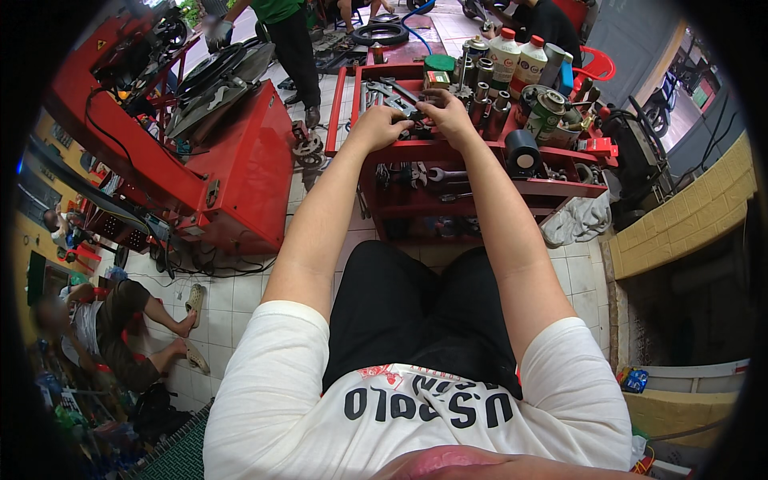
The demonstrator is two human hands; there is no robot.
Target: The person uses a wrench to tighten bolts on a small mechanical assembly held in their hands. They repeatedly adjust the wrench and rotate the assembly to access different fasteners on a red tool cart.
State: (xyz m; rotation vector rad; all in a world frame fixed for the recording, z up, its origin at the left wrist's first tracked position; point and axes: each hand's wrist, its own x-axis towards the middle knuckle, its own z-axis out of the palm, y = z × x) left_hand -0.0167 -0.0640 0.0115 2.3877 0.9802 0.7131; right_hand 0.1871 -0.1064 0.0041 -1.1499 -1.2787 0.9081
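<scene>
Both my arms reach forward over the top tray of a red tool cart (480,147). My left hand (378,128) is at the tray's near left part, its fingers curled toward a small dark part (413,117). From the other side my right hand (450,118) bends its thumb and fingers in on the same small part. Its kind is too small to tell and partly hidden by the fingers. Just beyond the hands lie several metal wrenches (394,94). Right of my right hand stand several metal sockets (498,108).
White bottles with red caps (504,58), cans (546,112) and a dark cylinder (522,154) crowd the cart's right side. More wrenches (446,174) lie on its lower shelf. A red tyre machine (240,172) stands left. Other people are around; one sits at lower left (120,328).
</scene>
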